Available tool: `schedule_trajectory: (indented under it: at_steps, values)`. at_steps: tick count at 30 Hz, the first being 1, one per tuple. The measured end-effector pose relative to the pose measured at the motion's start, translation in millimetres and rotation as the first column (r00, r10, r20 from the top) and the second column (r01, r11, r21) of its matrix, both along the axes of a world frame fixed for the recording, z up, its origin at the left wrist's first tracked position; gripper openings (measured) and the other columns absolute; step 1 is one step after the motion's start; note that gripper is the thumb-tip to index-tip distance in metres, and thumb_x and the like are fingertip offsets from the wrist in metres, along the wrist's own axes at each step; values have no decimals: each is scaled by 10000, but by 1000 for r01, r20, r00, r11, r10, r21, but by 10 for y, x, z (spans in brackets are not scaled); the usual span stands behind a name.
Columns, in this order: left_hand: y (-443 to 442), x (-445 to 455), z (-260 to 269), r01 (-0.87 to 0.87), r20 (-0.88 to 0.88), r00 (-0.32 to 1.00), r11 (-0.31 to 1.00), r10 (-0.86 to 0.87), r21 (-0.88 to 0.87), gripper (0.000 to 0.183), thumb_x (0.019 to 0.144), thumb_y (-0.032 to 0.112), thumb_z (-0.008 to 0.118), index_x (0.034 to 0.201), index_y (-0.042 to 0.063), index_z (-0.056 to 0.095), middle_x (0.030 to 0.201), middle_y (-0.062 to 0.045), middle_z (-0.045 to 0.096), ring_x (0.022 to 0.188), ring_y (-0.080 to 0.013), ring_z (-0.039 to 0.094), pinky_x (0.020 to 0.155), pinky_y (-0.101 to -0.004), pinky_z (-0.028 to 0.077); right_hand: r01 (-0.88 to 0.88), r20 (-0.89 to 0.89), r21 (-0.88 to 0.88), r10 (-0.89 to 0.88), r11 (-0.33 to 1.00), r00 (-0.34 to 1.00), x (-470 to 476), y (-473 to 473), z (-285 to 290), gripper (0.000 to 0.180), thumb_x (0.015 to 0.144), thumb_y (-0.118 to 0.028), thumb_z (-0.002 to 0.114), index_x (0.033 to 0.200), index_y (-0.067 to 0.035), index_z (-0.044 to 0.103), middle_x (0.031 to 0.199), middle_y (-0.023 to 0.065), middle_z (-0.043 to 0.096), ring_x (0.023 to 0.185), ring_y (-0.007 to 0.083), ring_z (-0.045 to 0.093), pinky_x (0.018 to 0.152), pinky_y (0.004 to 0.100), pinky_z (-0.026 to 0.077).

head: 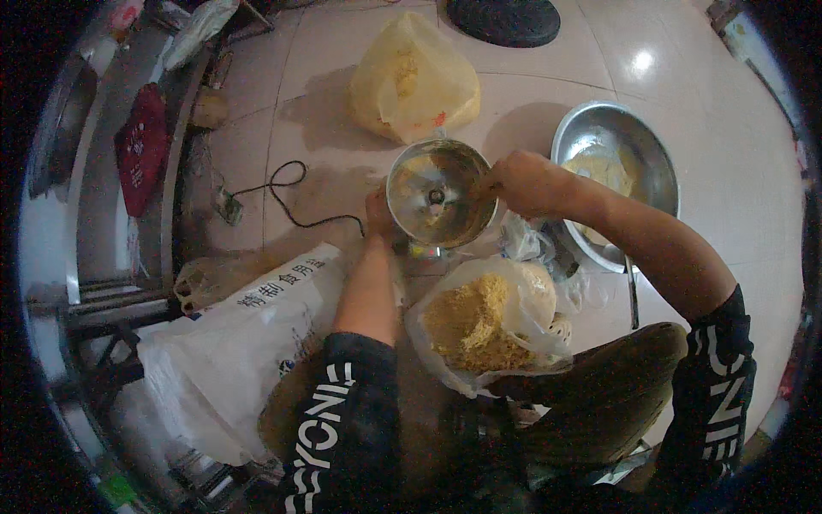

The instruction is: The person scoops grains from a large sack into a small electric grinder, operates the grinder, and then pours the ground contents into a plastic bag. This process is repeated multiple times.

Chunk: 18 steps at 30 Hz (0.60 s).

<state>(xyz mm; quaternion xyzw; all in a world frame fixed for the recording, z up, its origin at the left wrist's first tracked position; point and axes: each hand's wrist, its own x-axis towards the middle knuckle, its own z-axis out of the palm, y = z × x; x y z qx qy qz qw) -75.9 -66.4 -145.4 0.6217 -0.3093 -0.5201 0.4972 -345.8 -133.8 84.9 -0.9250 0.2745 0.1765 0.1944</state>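
A round metal grinder bowl (443,221) with a central hub and blade stands in front of me, with yellowish residue on its inner wall. My left hand (380,209) is against its left outer side, the fingers partly hidden by the wall. My right hand (523,183) is at the right rim, its fingers bunched and reaching just inside; whether they pinch something small is unclear. Nearer to me, an open clear plastic bag (424,321) holds yellow-brown crumbly material. Beyond the bowl stands a yellowish plastic bag (417,70). A wide steel basin (668,167) with pale yellow powder lies to the right.
A black cord (302,225) runs left from near the grinder to a power socket or plug (228,205). A white woven sack (218,360) lies at the lower left. A dark round object (504,22) is at the top, and a thin handle (633,295) leans at the basin.
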Motion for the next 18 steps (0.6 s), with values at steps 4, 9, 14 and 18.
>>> schedule_trajectory:
  at_steps: [4,9,14,18]
  values:
    - [17,26,50,-52,-24,998,999,52,13,470,964,394,490,843,-25,666,753,-67,639,667,-160,596,598,-325,472,124,331,-261,-32,957,943,123,-34,-23,238,844,-144,575,1063,-99,656,895,164,688,821,338,692,688,447,584]
    - [-23,-420,478,-170,-206,961,982,184,87,535,957,438,495,741,-25,656,668,-40,612,602,-131,553,583,-321,453,88,157,-237,-51,968,986,-269,-93,-235,285,804,-121,593,1085,-116,636,878,165,678,827,341,688,710,460,576]
    - [85,-10,59,41,405,906,927,123,-372,554,954,441,495,659,-9,626,625,-18,588,575,-115,512,566,-336,411,23,-14,163,-21,986,1000,-114,184,143,351,815,-97,594,1160,-128,651,931,162,685,755,296,693,700,414,570]
    - [72,-22,-89,58,615,751,904,240,-423,575,956,447,477,673,-37,608,573,-89,557,537,-146,477,553,-381,371,9,117,-62,-1,998,993,-204,-18,35,420,753,-64,603,1164,-137,646,830,160,683,772,325,691,712,429,572]
